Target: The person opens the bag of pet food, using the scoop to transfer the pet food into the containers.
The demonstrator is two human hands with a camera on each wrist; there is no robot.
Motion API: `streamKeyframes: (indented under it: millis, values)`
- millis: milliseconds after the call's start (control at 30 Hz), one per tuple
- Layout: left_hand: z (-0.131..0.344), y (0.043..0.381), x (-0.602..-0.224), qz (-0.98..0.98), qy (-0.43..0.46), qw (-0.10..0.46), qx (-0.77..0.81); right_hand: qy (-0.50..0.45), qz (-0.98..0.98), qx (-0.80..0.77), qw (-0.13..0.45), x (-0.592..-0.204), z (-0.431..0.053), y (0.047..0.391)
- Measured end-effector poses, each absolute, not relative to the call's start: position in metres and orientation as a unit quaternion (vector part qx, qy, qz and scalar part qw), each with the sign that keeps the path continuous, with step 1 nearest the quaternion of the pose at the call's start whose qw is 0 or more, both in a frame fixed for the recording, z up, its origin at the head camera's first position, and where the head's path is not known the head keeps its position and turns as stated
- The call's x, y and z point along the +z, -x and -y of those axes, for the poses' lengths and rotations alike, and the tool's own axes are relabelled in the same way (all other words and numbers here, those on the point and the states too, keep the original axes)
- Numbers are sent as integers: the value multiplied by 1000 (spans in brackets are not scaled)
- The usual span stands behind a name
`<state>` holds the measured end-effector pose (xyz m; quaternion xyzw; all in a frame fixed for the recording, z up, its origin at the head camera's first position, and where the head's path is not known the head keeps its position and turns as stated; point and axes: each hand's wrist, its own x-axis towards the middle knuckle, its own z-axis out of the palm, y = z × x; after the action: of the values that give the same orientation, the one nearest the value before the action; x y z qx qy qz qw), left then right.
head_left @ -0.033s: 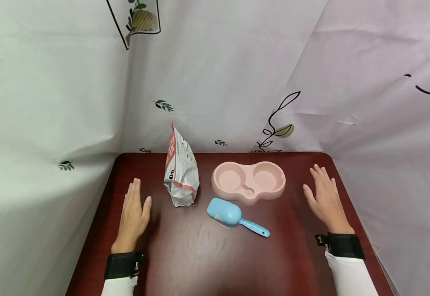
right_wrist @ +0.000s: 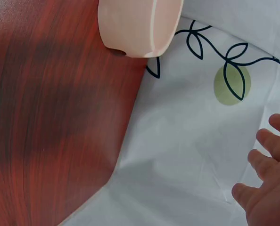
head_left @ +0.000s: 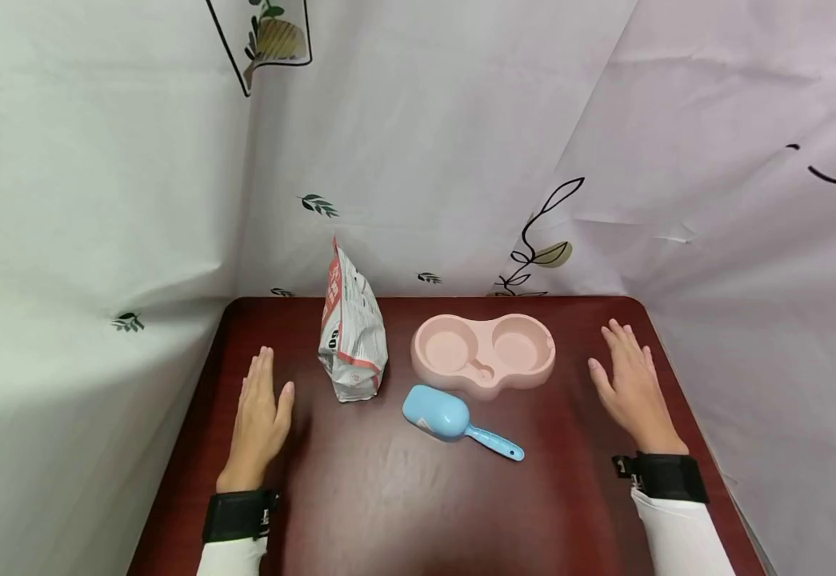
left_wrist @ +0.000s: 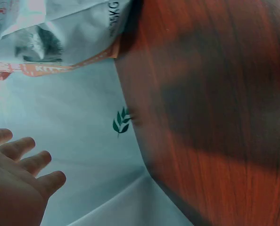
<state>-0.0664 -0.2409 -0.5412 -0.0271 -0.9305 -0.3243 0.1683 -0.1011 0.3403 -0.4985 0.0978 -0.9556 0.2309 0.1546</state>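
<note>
My left hand (head_left: 254, 424) is held at the left of the table, fingers straight and thumb apart, with nothing in it. Closest to it stands an upright white-and-red printed bag (head_left: 356, 336), whose lower part (left_wrist: 69, 28) also shows in the left wrist view. On the right side my right hand (head_left: 635, 392), fingers extended, is likewise holding nothing. Between the hands, towards the back, is a pink double bowl (head_left: 485, 330); its end wall (right_wrist: 128, 28) appears in the right wrist view. A light blue scoop (head_left: 441, 412) lies in front of the bowl, handle pointing right and towards me.
Everything stands on a dark red-brown wooden table (head_left: 389, 512) with rounded far corners. A pale cloth (head_left: 425, 144) with leaf prints hangs behind it and along both sides. Black bands (head_left: 673, 478) circle both wrists over white sleeves.
</note>
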Motion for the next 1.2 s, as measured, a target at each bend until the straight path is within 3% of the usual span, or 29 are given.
streamKeyframes:
  millis: [300,667,1200]
  values:
    - [245,66,-545,939,26,136,-316,-104,961,223,125,-507,-333,100]
    - [244,75,-540,939,38,143,-311,-128,960,219,117,-516,-310,111]
    - [231,119,-504,929,65,175,-320,-255,929,233,134,-489,-215,159]
